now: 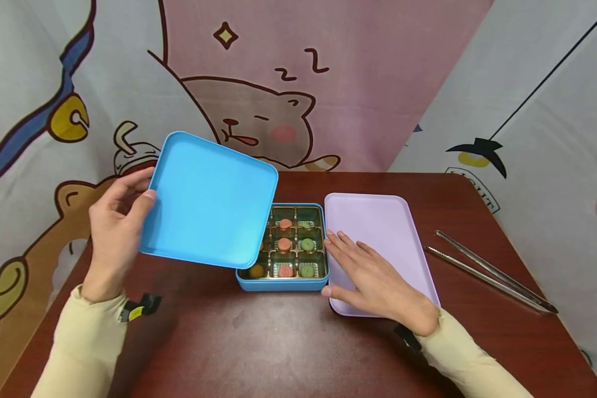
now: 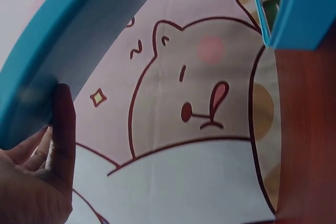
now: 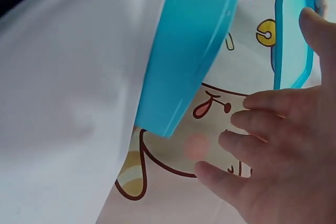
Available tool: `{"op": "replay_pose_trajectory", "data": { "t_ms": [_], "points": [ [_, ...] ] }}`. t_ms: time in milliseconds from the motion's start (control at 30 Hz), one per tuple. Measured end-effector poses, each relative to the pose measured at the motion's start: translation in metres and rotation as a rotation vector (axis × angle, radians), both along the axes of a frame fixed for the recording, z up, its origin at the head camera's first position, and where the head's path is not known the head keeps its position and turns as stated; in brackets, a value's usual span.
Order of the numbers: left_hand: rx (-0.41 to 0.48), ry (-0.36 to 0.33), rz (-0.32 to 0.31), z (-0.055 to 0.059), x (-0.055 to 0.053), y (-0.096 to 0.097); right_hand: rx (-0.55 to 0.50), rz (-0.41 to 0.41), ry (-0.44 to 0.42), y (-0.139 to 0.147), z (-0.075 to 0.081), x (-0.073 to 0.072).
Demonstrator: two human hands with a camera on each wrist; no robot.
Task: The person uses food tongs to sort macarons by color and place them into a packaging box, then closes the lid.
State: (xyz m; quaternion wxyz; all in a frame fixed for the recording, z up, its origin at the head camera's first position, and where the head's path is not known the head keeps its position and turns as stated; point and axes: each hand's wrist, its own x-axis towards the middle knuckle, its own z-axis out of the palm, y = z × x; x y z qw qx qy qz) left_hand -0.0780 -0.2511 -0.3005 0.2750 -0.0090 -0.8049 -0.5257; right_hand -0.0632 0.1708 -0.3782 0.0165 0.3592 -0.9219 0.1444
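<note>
My left hand (image 1: 116, 226) pinches the left edge of a blue square lid (image 1: 209, 202), thumb on its inner face, and holds it tilted in the air. Partly behind the lid, a blue box (image 1: 283, 284) stands on the table, its compartments lined with a gold tray. Small round sweets, orange ones (image 1: 284, 244) and green ones (image 1: 307, 244), lie in the compartments I can see; the left part is hidden. My right hand (image 1: 373, 282), fingers extended, is over the lilac tray (image 1: 373, 213), with its fingertips near the box's right edge. Whether they touch it, I cannot tell.
Metal tongs (image 1: 492, 276) lie on the brown table (image 1: 278, 342) to the right of the lilac tray. Behind the table hangs a cloth (image 1: 368, 83) with cartoon animals printed on it.
</note>
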Motion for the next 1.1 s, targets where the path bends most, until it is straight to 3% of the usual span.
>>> {"op": "replay_pose_trajectory", "data": {
  "t_ms": [267, 533, 833, 1100],
  "points": [
    [0.039, 0.080, -0.084, 0.001, -0.014, 0.025, -0.128, 0.015, -0.019, -0.011, 0.012, -0.005],
    [0.109, 0.130, -0.157, -0.003, -0.025, 0.047, -0.243, -0.004, -0.094, -0.025, 0.030, -0.010],
    [0.143, 0.141, -0.207, -0.007, -0.034, 0.069, -0.438, -0.115, -0.268, -0.030, 0.041, -0.020],
    [0.171, 0.178, -0.234, -0.009, -0.040, 0.081, -0.730, -0.094, -0.454, -0.029, 0.045, -0.027]
  ]
}}
